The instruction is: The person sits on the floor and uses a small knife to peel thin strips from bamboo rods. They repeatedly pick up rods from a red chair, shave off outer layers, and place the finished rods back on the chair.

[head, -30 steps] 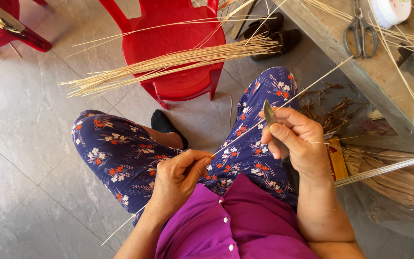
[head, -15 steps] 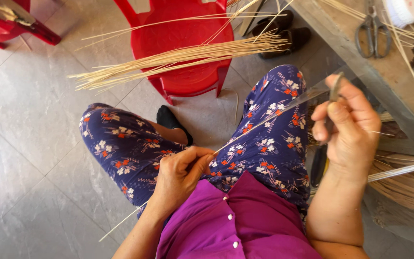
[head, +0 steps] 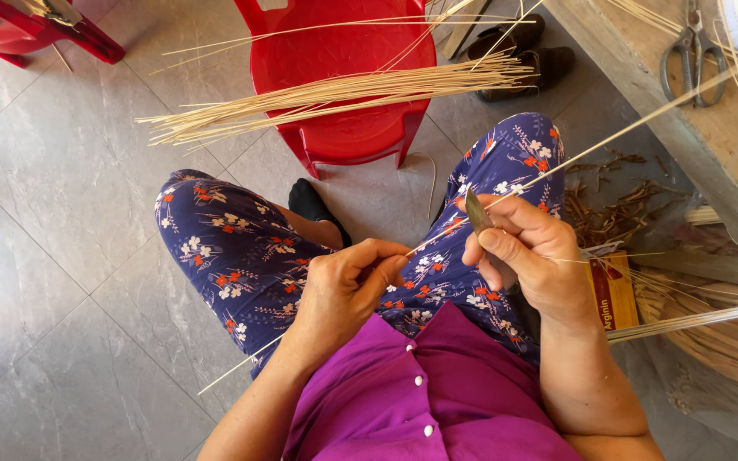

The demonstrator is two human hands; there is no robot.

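Observation:
My left hand (head: 345, 286) pinches a long thin bamboo strip (head: 608, 137) over my lap. The strip runs from behind that hand up and to the right, past my right hand, toward the bench. My right hand (head: 530, 249) grips a small knife (head: 477, 211), blade pointing up, with its edge against the strip. I sit in blue flowered trousers and a purple shirt.
A red plastic chair (head: 343, 128) stands ahead with a bundle of bamboo strips (head: 326, 96) laid across its seat. A wooden bench (head: 702, 128) at right holds scissors (head: 694, 51) and more strips. Shavings (head: 617, 205), sandals (head: 523, 47) and a strip pile (head: 719, 333) lie on the tiled floor.
My right hand, which had swept out to the right along the strip, has come back near my left hand with the knife. My left hand has stayed in place.

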